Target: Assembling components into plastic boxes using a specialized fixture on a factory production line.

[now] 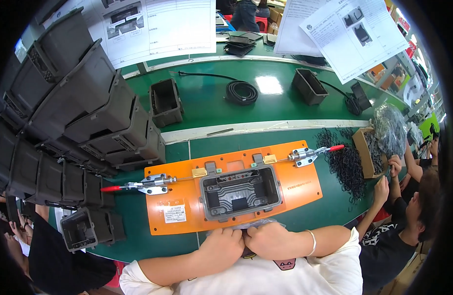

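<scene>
Clear plastic film [263, 222] shows just beyond the grip; left hand [221, 249] and right hand [270, 241] clench it.

An orange clamping jig [297, 174] and stacked housings [76, 101] mark a workshop.

An orange plate [301, 183] lies on the green tabletop [206, 145], bearing a grey box [243, 212]. From the plate's middle, red-handled clamps sit at nine [155, 184] and two o'clock [305, 156]. At six, left hand [223, 250] and right hand [271, 241] meet, fingers [228, 233] curled on clear plastic [271, 222]. Box stacks [79, 103] rise at ten, a cable coil [235, 99] lies at twelve, black hooks [340, 172] at three.
</scene>
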`<action>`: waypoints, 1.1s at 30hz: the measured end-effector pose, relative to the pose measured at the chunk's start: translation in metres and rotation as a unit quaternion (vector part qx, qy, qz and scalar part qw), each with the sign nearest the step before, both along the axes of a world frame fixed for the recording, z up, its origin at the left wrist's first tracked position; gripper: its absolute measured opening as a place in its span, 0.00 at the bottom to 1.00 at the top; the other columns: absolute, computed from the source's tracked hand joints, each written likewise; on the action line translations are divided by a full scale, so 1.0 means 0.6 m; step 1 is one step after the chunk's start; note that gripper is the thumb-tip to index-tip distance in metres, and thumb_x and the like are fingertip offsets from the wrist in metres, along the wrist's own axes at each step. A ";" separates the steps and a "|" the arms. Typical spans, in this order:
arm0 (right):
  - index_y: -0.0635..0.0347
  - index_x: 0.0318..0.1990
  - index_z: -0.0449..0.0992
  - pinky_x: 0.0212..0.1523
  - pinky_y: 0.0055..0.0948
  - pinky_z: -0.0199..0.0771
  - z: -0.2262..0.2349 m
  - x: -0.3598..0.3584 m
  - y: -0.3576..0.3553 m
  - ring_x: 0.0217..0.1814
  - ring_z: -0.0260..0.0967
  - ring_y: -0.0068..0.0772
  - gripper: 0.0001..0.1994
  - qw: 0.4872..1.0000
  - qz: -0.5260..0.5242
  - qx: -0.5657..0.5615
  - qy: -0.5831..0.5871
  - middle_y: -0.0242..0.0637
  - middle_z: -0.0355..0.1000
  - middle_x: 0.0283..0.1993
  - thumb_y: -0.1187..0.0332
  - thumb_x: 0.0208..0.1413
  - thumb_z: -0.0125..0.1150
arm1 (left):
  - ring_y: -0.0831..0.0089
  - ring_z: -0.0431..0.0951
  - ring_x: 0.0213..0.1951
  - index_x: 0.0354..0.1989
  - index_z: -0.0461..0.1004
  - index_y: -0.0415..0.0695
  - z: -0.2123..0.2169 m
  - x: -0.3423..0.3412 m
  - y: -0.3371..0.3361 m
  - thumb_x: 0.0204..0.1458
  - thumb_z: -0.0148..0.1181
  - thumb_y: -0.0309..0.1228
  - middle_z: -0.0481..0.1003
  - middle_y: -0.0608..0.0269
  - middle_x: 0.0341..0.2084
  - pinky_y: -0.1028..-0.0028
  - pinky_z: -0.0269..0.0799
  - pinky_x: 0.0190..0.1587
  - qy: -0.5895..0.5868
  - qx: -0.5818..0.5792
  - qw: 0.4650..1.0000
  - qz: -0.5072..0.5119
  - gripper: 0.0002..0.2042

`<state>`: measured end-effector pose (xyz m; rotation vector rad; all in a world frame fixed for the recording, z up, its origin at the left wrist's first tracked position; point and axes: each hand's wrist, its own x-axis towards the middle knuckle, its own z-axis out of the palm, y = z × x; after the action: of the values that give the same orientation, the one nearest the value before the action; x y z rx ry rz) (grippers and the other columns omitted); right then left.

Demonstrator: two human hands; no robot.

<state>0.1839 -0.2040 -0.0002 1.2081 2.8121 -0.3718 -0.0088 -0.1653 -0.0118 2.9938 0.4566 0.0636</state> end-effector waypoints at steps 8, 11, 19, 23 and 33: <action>0.59 0.26 0.77 0.23 0.33 0.73 -0.001 0.023 0.013 0.26 0.73 0.36 0.05 0.990 -0.040 -0.029 0.128 0.38 0.70 0.24 0.72 0.41 0.58 | 0.68 0.72 0.30 0.31 0.76 0.43 -0.008 -0.008 0.016 0.41 0.56 0.28 0.70 0.65 0.25 0.71 0.66 0.31 -0.024 -0.075 0.997 -0.014 0.08; 0.58 0.28 0.77 0.27 0.33 0.74 -0.001 0.039 0.018 0.29 0.73 0.36 0.05 0.982 -0.026 -0.032 0.184 0.37 0.69 0.24 0.72 0.40 0.58 | 0.67 0.73 0.31 0.35 0.78 0.42 -0.008 -0.021 0.015 0.42 0.56 0.28 0.71 0.64 0.26 0.70 0.68 0.32 -0.089 -0.099 0.991 0.013 0.11; 0.56 0.32 0.80 0.26 0.32 0.71 0.044 0.109 0.124 0.27 0.71 0.36 0.08 0.919 -0.202 0.209 0.266 0.36 0.70 0.26 0.77 0.41 0.65 | 0.62 0.78 0.38 0.39 0.76 0.37 0.031 -0.042 0.056 0.42 0.60 0.22 0.76 0.57 0.37 0.66 0.75 0.39 -0.237 -0.187 0.953 0.016 0.13; 0.61 0.33 0.81 0.27 0.33 0.70 0.015 0.141 0.170 0.28 0.71 0.37 0.08 0.907 -0.273 0.211 0.243 0.37 0.69 0.26 0.76 0.42 0.69 | 0.63 0.80 0.33 0.35 0.77 0.37 0.041 -0.053 0.114 0.44 0.62 0.17 0.78 0.54 0.32 0.73 0.76 0.34 -0.347 -0.167 0.900 0.205 0.08; 0.63 0.39 0.80 0.29 0.29 0.69 0.010 0.153 0.162 0.29 0.70 0.34 0.14 0.894 -0.272 0.137 0.328 0.39 0.70 0.29 0.81 0.41 0.68 | 0.61 0.77 0.46 0.34 0.79 0.39 0.003 -0.063 0.196 0.45 0.64 0.19 0.77 0.56 0.40 0.66 0.70 0.48 -0.377 -0.034 0.882 0.280 0.07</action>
<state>0.2758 -0.1071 0.0061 2.3360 3.0535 -0.4948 -0.0468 -0.0474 -0.0101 2.3725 1.1253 1.1631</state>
